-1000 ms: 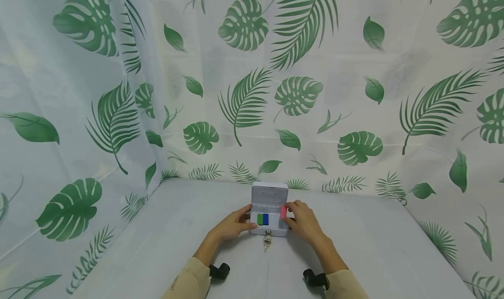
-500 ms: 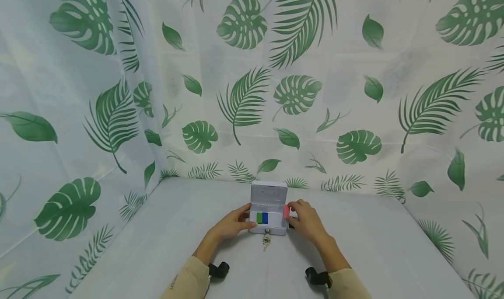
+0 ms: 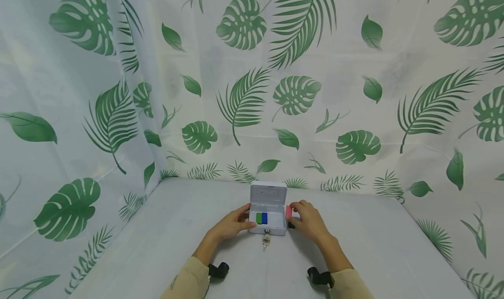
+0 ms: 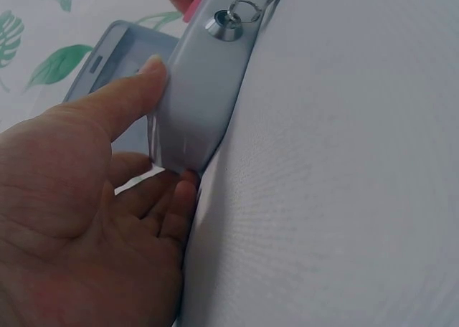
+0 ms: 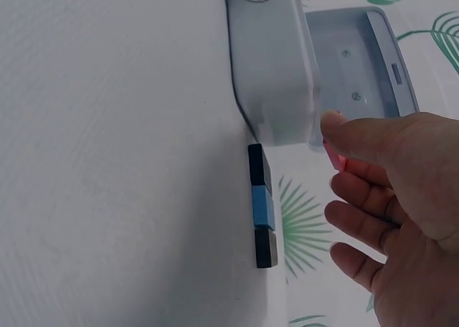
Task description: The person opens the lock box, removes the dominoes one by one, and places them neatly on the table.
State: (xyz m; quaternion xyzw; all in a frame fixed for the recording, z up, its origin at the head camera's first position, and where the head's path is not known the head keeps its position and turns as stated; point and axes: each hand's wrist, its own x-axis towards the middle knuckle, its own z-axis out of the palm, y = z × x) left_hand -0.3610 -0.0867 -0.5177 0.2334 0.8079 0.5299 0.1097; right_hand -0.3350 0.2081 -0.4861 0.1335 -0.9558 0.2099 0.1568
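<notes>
A small grey-white metal cash box (image 3: 277, 231) stands on the table with its lid (image 3: 268, 195) raised. My left hand (image 3: 232, 224) grips its left end, thumb at the front edge and fingers low at the side. Inside, a green block (image 3: 258, 218) and a blue block (image 3: 264, 218) lie side by side toward the left. Just outside the right wall, my right hand (image 3: 309, 220) pinches a pink block (image 3: 289, 211) between thumb and fingers. In the right wrist view, the thumb covers part of that block (image 5: 333, 156).
A key hangs in the front lock (image 4: 226, 26), with more keys (image 3: 266, 242) dangling from its ring. On the table beside the box's right end lies a row of black and blue block-like pieces (image 5: 263, 206). A leaf-print curtain (image 3: 252, 93) rises behind the table.
My right hand has carried the pink block rightward, from over the box's right side to just beyond its wall. A dark piece now shows under that hand. My left hand keeps its grip.
</notes>
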